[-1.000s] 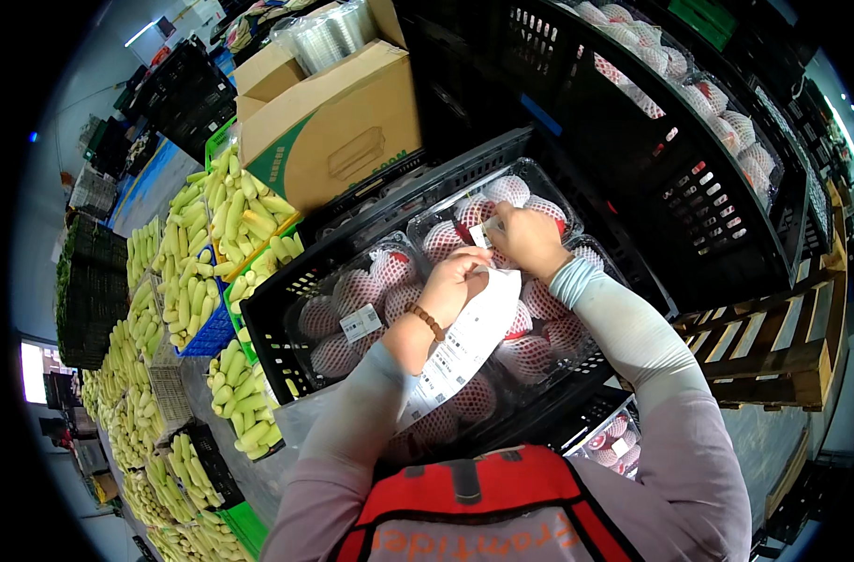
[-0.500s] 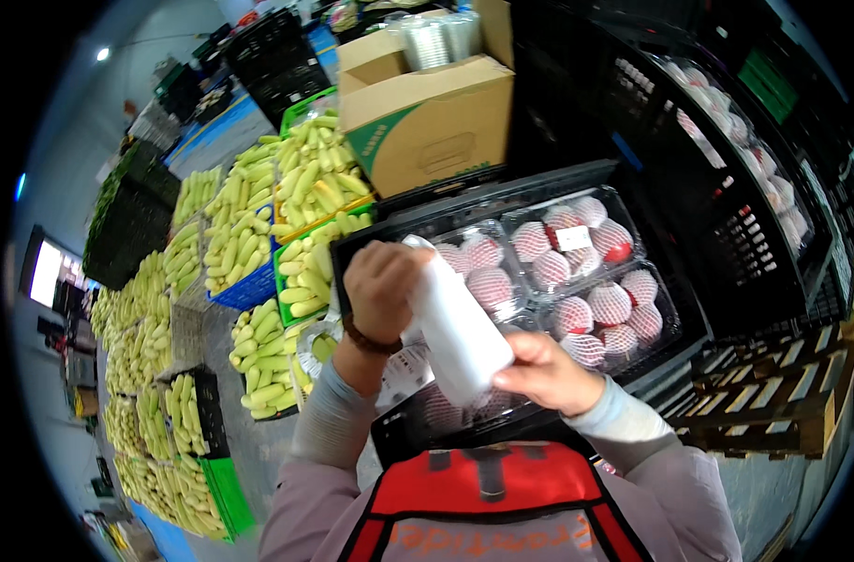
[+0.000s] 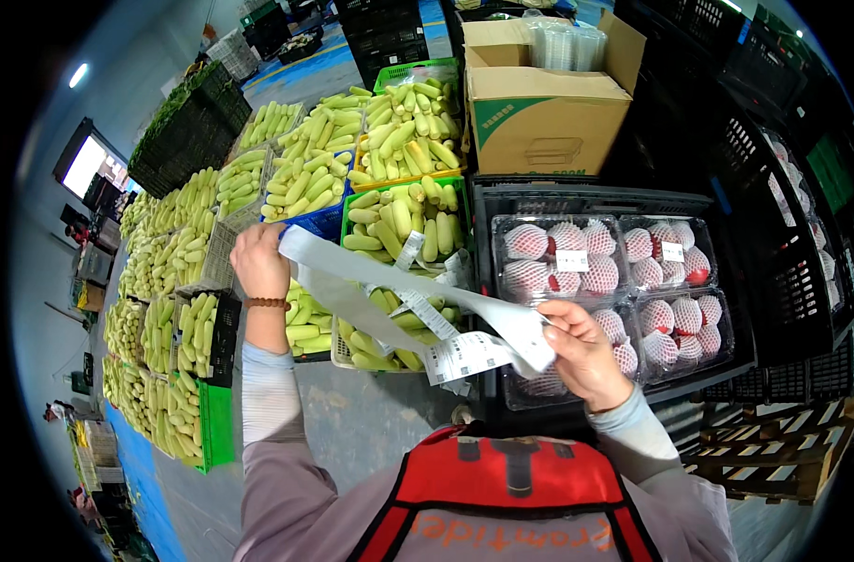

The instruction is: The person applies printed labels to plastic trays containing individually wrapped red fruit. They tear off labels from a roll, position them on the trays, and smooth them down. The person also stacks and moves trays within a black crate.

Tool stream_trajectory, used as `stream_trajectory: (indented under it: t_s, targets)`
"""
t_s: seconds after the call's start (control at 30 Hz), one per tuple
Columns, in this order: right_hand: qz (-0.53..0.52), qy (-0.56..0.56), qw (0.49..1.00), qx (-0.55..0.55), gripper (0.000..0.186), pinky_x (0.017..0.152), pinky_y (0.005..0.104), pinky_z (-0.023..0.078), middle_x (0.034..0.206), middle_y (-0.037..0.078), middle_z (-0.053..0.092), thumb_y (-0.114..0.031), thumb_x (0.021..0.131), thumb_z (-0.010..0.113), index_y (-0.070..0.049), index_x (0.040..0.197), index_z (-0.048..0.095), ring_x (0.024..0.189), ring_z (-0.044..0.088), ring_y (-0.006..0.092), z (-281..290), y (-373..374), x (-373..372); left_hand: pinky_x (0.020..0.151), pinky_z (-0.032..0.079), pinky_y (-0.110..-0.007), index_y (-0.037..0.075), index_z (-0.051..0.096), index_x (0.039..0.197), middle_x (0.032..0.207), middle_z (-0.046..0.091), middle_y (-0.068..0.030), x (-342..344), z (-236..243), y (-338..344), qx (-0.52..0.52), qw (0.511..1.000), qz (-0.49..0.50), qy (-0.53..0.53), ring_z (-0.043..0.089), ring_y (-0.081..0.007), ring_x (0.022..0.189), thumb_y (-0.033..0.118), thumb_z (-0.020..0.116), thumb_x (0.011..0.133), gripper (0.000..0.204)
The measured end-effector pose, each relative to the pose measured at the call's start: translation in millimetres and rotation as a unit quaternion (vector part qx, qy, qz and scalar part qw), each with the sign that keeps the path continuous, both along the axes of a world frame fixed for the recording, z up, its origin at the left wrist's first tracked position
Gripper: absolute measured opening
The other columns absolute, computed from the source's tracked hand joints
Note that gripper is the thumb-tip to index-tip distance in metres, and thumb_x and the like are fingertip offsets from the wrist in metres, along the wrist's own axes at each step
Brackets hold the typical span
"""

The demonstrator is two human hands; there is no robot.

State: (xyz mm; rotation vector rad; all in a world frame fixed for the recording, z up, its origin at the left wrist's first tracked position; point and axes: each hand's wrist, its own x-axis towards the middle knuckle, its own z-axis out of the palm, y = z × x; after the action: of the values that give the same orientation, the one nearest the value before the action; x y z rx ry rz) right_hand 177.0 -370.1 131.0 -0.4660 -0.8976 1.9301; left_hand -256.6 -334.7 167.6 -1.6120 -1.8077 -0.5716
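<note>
Grey floor [image 3: 338, 407] below and between the two hands, under indoor light. Left hand [image 3: 261, 262], beaded bracelet [image 3: 268, 303] at its wrist: fingers closed on one end of a white label strip [image 3: 521, 330]. Right hand [image 3: 584, 351]: thumb and fingers pinched together on the same strip near its other end. Strip spans the gap between both grips, looped and twisted, a printed stretch hanging just left of the right hand. Beneath and behind its span, pale green gourds [image 3: 397, 225] heaped in crates; a blue crate [image 3: 307, 225] just beyond the left grip. Under and beyond the right grip, a black crate [image 3: 591, 197] holding clear boxes [image 3: 669, 255] of foam-netted fruit. Farther beyond that hand, a cardboard box [image 3: 558, 126] with clear plastic containers [image 3: 567, 45] standing in it.
</note>
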Motion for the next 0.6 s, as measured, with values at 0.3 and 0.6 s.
stream_trajectory:
  t_s: [0.3,0.6]
  targets:
    - [0.001,-0.071,0.995,0.074,0.046,0.086,0.0236,0.043,0.100,0.003,0.062,0.005,0.089,0.056,-0.002,0.132,0.042,0.095,0.056,0.0087,-5,-41,-111,0.090,0.046,-0.039,0.010,0.062,0.111,0.117,0.060,-0.0116,120,-18,-69,-0.136,0.819,-0.489,-0.268,0.058,-0.0329,0.101,0.000,0.066,0.068,0.044]
    - [-0.112,-0.369,0.886,0.257,0.018,0.070,0.0271,0.046,0.089,0.007,0.063,-0.004,0.080,0.070,-0.003,0.097,0.068,0.080,0.059,0.0161,8,-75,-84,0.064,0.050,-0.032,0.004,0.062,0.089,0.081,0.066,-0.0097,155,-44,-100,-0.196,0.712,-0.519,-0.431,0.065,-0.0269,0.073,0.005,0.071,0.071,0.020]
